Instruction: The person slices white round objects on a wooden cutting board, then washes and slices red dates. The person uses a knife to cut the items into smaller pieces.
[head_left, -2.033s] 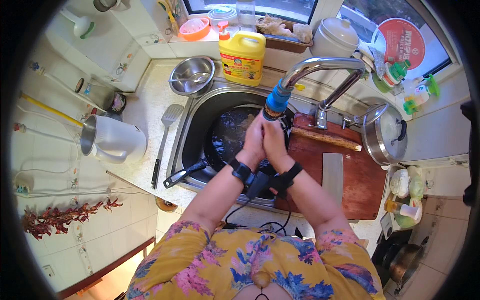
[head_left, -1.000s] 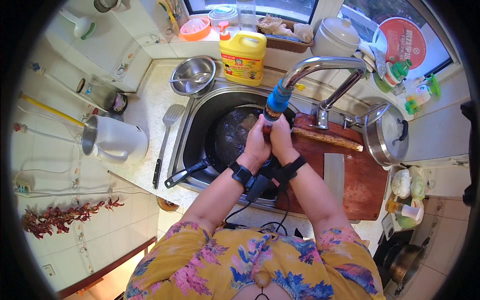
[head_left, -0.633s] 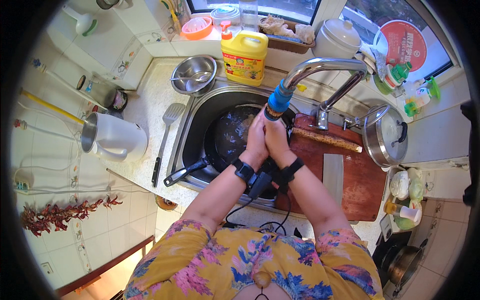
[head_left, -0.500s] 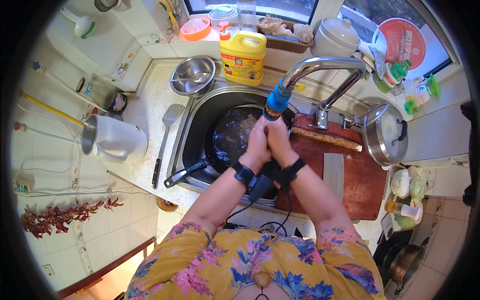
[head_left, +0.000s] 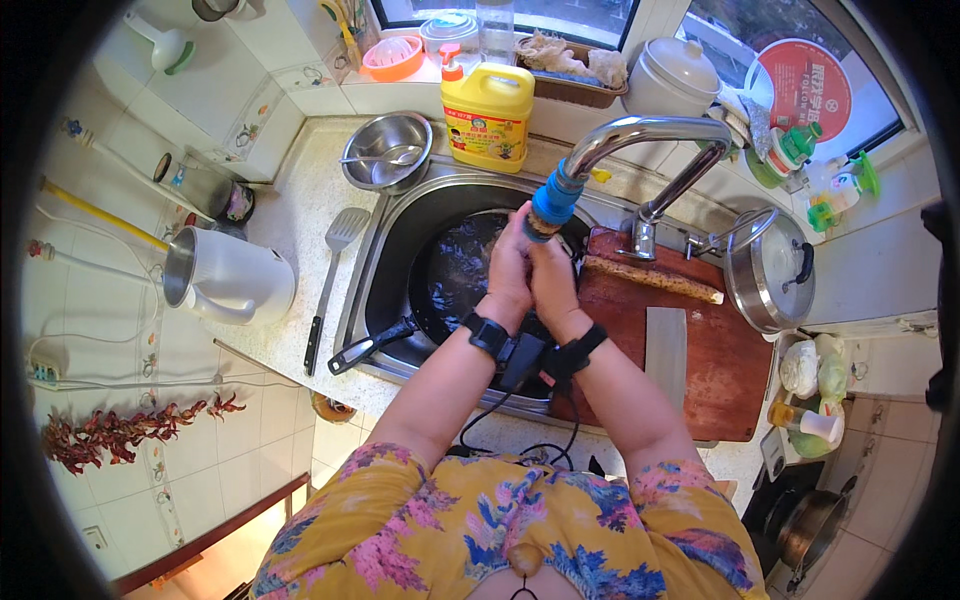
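My left hand (head_left: 509, 268) and my right hand (head_left: 552, 278) are pressed together just below the blue faucet nozzle (head_left: 553, 203), over the sink. Their fingers are closed against each other, and whatever lies between the palms, if anything, is hidden. Beneath them, a black frying pan (head_left: 445, 275) with water in it sits in the dark sink basin (head_left: 385, 265). The pan's handle (head_left: 370, 345) rests over the near left rim. A chrome faucet (head_left: 650, 130) arches in from the right.
Right of the sink, a wooden cutting board (head_left: 725, 370) carries a cleaver (head_left: 666, 350) and a long brown root (head_left: 655, 277). A slotted spatula (head_left: 335, 270), steel bowl (head_left: 388, 150) and white jug (head_left: 235, 278) stand left. Behind is a yellow detergent jug (head_left: 487, 118).
My hands have shifted slightly against each other under the nozzle, the left fingers now reaching higher beside it. My right wrist has drawn a little nearer to me.
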